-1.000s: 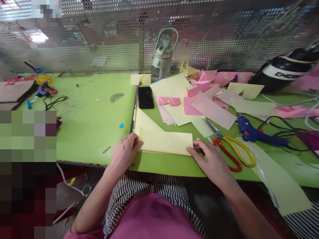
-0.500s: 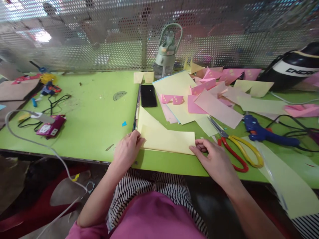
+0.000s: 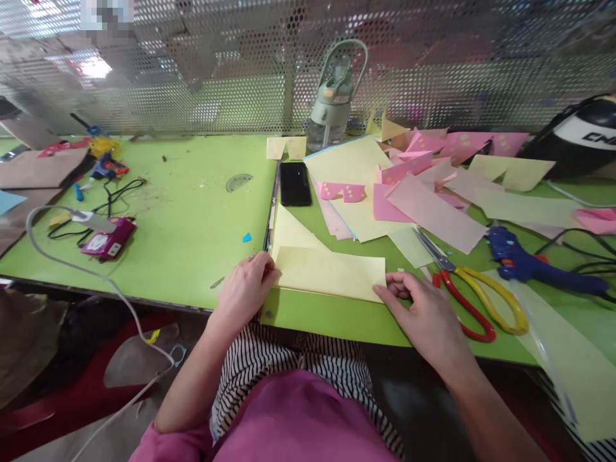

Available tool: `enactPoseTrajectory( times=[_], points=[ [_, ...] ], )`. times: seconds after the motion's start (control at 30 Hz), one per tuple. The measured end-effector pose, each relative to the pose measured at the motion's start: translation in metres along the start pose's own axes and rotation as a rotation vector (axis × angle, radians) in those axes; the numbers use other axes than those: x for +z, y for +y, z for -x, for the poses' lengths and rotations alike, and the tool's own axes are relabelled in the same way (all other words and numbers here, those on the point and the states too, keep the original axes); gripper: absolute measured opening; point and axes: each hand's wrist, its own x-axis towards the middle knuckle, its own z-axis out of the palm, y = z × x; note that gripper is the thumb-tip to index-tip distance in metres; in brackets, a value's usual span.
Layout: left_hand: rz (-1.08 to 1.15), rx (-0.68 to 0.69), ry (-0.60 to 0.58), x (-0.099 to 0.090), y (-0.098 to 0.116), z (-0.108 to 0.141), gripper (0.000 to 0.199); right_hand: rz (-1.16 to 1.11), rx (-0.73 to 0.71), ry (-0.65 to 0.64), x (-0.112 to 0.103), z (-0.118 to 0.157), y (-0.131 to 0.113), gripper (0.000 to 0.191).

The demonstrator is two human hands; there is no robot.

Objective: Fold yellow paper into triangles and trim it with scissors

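A folded sheet of pale yellow paper [image 3: 332, 273] lies at the near edge of the green table, a slanted flap of it rising behind the front fold. My left hand [image 3: 248, 282] pinches its left end between thumb and curled fingers. At the opposite end, my right hand [image 3: 418, 308] grips the lower corner with thumb and fingertips. Just right of that hand lie scissors [image 3: 474, 295] with one red and one yellow handle loop. Behind the sheet are a black phone [image 3: 295, 184] and a pink paper cutout shaped like glasses [image 3: 342, 192].
A blue glue gun [image 3: 534, 256] with a black cord lies at the right. Pink and yellow paper pieces [image 3: 437, 212] are heaped behind the scissors. A green-lidded bottle [image 3: 332, 102] stands by the perforated metal screen [image 3: 216, 70]. A purple box [image 3: 108, 239] with a cable sits left.
The view has shifted slightly, so the table things appear farther right. Both hands keep their hold on the folded paper, which looks almost the same.
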Motion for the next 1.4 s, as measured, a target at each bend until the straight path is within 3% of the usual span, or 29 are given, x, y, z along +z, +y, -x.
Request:
enactPoseTrajectory(
  times=[0.33,0.43,0.63,0.77,0.9,0.97,1.1,1.23,1.4],
  points=[
    [-0.001,0.014,-0.040,-0.003,-0.002,-0.001,0.008,0.000,-0.003,0.010,0.000,0.001,-0.002,0.040],
    [-0.024,0.022,0.008,0.000,-0.001,0.000,0.011,-0.001,-0.007,0.006,0.001,0.002,-0.002,0.040],
    [-0.189,0.344,0.137,0.009,-0.005,0.005,0.041,0.013,-0.015,0.016,0.001,0.002,-0.002,0.039],
    [-0.275,0.466,0.271,0.012,0.001,0.014,0.064,0.000,0.000,0.010,0.002,0.002,-0.001,0.039],
    [-0.268,0.777,0.146,0.026,0.018,0.023,0.046,0.009,0.001,0.003,0.003,0.001,-0.001,0.040],
    [-0.262,0.850,0.104,0.036,0.024,0.025,0.042,0.004,-0.001,0.008,0.003,0.002,0.000,0.040],
    [-0.282,0.833,0.145,0.051,0.026,0.026,0.054,0.011,-0.012,0.025,0.003,0.003,0.002,0.039],
    [-0.310,0.816,0.142,0.053,0.023,0.026,0.054,0.021,-0.042,0.061,0.002,0.004,0.000,0.033],
    [-0.317,0.808,0.115,0.052,0.024,0.028,0.056,0.159,-0.307,0.325,-0.005,0.015,-0.011,0.023]
  ],
)
